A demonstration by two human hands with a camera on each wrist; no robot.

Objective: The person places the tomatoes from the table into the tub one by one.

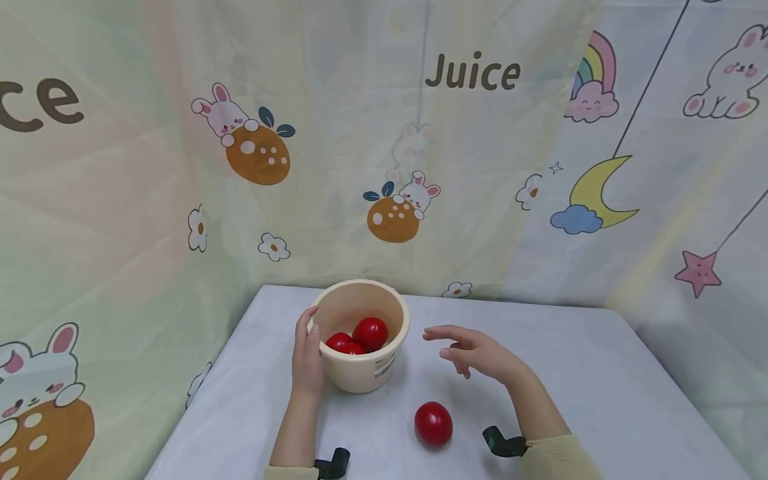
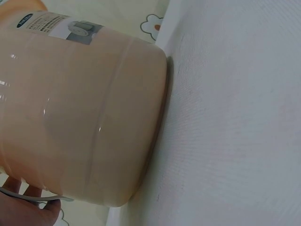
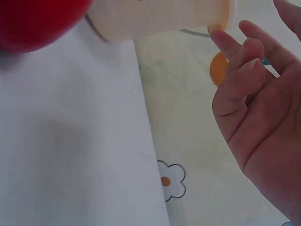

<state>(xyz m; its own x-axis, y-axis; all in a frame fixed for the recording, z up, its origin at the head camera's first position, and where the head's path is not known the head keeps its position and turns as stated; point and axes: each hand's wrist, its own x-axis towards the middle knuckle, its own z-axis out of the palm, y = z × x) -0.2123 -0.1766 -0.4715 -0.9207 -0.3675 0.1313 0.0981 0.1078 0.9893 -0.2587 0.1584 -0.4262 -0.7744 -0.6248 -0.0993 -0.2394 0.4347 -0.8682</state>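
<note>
A cream plastic bucket point(image 1: 355, 373) stands on the white table, tipped slightly so that its mouth faces me. Several glossy red tomato-like balls point(image 1: 371, 333) lie inside it. My left hand point(image 1: 308, 363) grips the bucket's left side near the rim; the left wrist view shows its fingers point(image 2: 32, 190) by the thin handle point(image 2: 35, 197). My right hand point(image 1: 480, 353) hovers right of the bucket with fingers loosely spread, holding nothing. Below it, another red tomato-like ball point(image 1: 433, 424) sits on the table, apart from both hands.
The white-covered table point(image 1: 576, 380) has its back edge against a printed curtain point(image 1: 336, 153) with rabbits and fruit. A printed label point(image 2: 70, 28) is stuck on the bucket's side. Each wrist wears a dark camera band point(image 1: 504, 443).
</note>
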